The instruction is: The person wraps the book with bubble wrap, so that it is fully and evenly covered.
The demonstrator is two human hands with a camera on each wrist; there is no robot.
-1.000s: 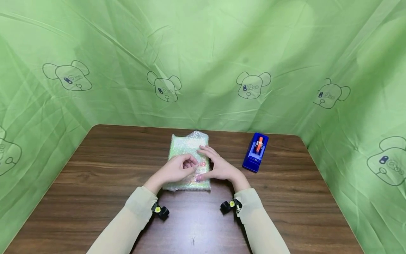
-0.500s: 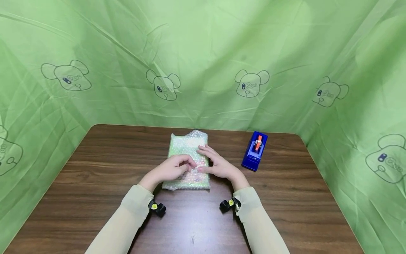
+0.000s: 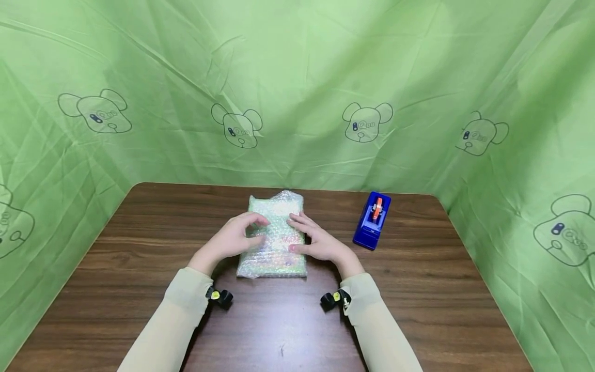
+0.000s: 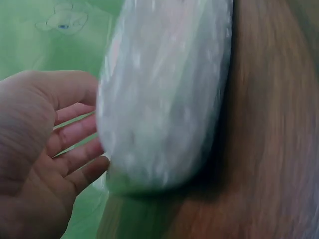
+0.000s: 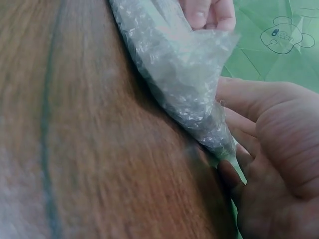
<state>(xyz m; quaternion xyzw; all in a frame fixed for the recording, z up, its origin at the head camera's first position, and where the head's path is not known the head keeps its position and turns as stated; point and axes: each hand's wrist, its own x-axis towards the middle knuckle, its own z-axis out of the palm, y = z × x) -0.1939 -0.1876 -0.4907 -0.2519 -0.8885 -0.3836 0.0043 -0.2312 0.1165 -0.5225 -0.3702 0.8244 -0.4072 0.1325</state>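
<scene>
A flat rectangular package in clear bubble wrap (image 3: 279,263), with green and pink showing through, lies on the table in the head view. Over its left side is my left hand (image 3: 232,237), its thumb and fingers spread apart and loosely bent, gripping nothing. My right hand (image 3: 325,244) rests on the right edge with fingers spread and the thumb lower down on the wrap. The left wrist view shows the wrapped package (image 4: 159,99) beside the left fingers. From the right wrist, a loose, crinkled end of bubble wrap (image 5: 184,84) sticks up near the fingers.
To the right of the package stands a blue tape dispenser (image 3: 372,225) with an orange-cored roll in it. The brown wood-grain table (image 3: 139,258) ends at a green curtain (image 3: 297,129) printed with bear faces, behind and at both sides.
My left hand has unbent its pinched fingers and moved left, away from the middle of the package. The right thumb has shifted up a little on the wrap; the right hand otherwise stays put.
</scene>
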